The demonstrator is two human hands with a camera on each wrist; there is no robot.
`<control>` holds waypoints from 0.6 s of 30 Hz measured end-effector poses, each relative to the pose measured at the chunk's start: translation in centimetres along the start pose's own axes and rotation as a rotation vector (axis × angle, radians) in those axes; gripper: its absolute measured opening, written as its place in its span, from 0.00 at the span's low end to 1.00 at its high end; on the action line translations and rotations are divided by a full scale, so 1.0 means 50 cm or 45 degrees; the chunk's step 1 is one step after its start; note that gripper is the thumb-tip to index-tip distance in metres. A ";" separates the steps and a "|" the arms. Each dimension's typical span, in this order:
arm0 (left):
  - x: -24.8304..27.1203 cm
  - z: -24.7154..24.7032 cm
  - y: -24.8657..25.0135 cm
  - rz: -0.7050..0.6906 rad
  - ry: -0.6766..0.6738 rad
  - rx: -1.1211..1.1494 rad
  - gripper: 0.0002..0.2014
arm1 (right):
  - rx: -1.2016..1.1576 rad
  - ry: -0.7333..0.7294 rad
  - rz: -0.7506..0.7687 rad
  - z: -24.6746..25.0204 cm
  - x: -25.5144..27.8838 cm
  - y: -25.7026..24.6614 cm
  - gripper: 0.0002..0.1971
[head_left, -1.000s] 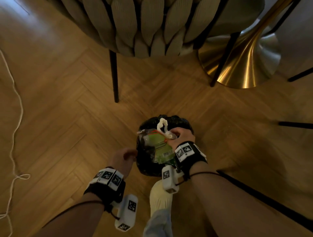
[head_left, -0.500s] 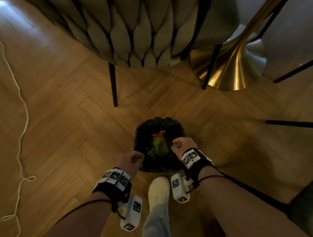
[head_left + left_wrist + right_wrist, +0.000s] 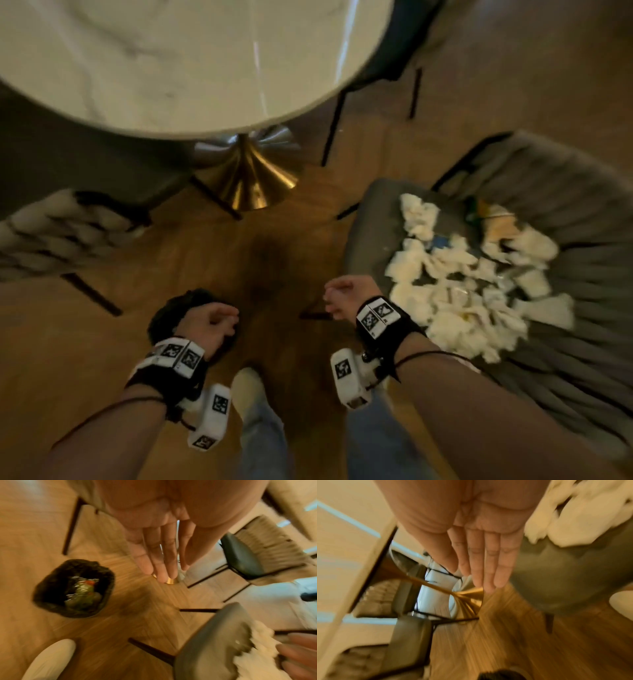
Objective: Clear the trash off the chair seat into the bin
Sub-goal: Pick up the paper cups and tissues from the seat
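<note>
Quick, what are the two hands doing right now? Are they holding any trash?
Left hand: open, fingers straight, holding nothing.
Right hand: open, fingers straight, holding nothing.

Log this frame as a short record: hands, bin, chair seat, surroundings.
left hand: empty, fingers straight, above floor near bin
right hand: empty, fingers straight, beside chair seat
bin: black liner, on the floor, green plastic trash inside
chair seat: grey, heaped with crumpled white tissues; some coloured scraps at the back
table: round, pale marble top, gold base
image: blurred by motion
</note>
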State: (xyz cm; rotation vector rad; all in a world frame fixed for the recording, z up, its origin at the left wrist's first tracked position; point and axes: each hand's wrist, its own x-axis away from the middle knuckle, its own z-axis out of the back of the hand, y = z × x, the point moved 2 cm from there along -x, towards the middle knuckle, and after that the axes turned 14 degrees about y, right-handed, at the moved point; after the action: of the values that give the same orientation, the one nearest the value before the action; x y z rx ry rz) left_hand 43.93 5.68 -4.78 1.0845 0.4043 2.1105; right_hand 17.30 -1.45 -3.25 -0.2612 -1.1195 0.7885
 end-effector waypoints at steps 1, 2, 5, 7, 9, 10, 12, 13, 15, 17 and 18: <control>0.015 -0.018 0.062 -0.037 -0.033 -0.028 0.08 | -0.079 0.033 -0.031 0.067 0.008 0.005 0.11; 0.027 -0.041 0.125 -0.086 -0.061 -0.043 0.06 | -0.147 0.069 -0.065 0.134 0.012 0.013 0.09; 0.059 -0.135 0.294 -0.251 -0.129 -0.115 0.06 | -0.225 0.209 -0.098 0.314 0.005 0.063 0.05; 0.084 -0.212 0.381 -0.378 -0.172 -0.222 0.07 | -0.290 0.285 -0.130 0.423 -0.011 0.116 0.06; 0.107 -0.293 0.441 -0.451 -0.213 -0.340 0.07 | -0.321 0.367 -0.158 0.524 -0.027 0.176 0.07; 0.119 -0.330 0.462 -0.481 -0.238 -0.396 0.08 | -0.311 0.403 -0.178 0.569 -0.036 0.207 0.07; 0.137 -0.405 0.492 -0.560 -0.300 -0.552 0.08 | -0.271 0.485 -0.220 0.649 -0.056 0.269 0.08; 0.148 -0.439 0.504 -0.586 -0.343 -0.642 0.07 | -0.257 0.511 -0.250 0.682 -0.070 0.299 0.10; 0.159 -0.500 0.514 -0.618 -0.399 -0.773 0.07 | -0.189 0.532 -0.290 0.731 -0.100 0.347 0.11; 0.156 -0.554 0.511 -0.619 -0.403 -0.836 0.07 | -0.070 0.522 -0.295 0.757 -0.141 0.389 0.10; 0.148 -0.578 0.502 -0.605 -0.394 -0.852 0.07 | -0.002 0.519 -0.285 0.763 -0.164 0.404 0.11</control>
State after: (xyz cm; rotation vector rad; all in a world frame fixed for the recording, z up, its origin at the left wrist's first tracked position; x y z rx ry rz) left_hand 6.46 -5.07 -3.77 0.7904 -0.1806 1.4546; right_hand -26.64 0.01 -3.53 -0.2781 -0.7483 0.5060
